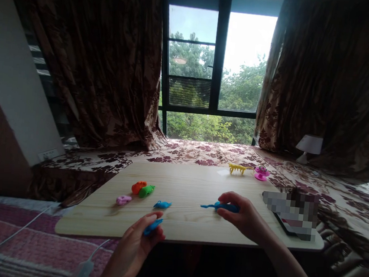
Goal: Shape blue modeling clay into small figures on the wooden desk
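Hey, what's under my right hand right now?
Under your right hand is a blue toy, its thin tail sticking out to the left. The hand covers part of its body, and whatever lies on the table right beneath is hidden.

Ahead of you, a bright window (218,72) with a dark frame sits between floral curtains (112,75); beyond your pale wooden counter (183,177), a white lamp (310,144) stands on the flowered ledge (196,152).
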Available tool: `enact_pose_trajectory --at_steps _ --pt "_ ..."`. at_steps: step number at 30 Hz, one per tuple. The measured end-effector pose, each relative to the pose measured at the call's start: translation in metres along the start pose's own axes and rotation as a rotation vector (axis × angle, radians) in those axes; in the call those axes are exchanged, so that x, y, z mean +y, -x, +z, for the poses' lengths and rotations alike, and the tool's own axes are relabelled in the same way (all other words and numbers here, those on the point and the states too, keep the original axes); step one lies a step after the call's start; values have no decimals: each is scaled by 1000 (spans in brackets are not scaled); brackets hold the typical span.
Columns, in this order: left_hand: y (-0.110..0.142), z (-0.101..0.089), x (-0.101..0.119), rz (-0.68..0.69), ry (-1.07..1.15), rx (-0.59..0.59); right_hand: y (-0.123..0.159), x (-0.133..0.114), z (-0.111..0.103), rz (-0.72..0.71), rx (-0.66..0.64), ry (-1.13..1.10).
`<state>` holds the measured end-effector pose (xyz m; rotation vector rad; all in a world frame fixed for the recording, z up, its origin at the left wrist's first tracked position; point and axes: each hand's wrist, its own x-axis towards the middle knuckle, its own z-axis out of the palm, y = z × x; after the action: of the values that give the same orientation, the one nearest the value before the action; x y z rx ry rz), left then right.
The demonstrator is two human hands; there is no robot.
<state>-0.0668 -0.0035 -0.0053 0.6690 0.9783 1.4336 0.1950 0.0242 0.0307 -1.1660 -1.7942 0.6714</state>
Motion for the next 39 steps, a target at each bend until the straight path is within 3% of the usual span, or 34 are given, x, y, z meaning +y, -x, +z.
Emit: enact_pose_trajectory --at_steps 4,7,13,16,19,22,26,30,32,34,37,39 --pt "3 23 -11 -108 43 -130 2 -16 15 -53 -132 -50" --pt "7 42 -16 -151 54 -193 4 -27 26 -112 -148 -5" --pt "13 57 -17 -82 -30 -267 4 -33 35 -200 -142 40" --pt "9 52 -17 -27 -73 -164 1 -30 32 -208 -132 56" --pt "1 35 -11 30 -28 -32 -7 -17 23 -148 -60 75" --pt "-3 16 -4 47 -12 -6 -23 -3 23 -74 -44 92" --pt "1 4 -3 -21 -23 -39 -55 3 63 -137 -101 124" --pt "0 -1 -8 -103 116 -92 -84 5 120 -187 -101 169" --pt "-2 -5 -8 -106 186 -145 -91 10 136 -192 -107 198" --pt "-3 -7 -6 -117 239 -196 -92 14 136 -205 -117 222" --pt "-4 -6 -3 -148 309 -253 -78 10 115 -244 -79 233" --pt "-6 0 -4 -145 326 -198 -59 -3 97 -273 -31 220"
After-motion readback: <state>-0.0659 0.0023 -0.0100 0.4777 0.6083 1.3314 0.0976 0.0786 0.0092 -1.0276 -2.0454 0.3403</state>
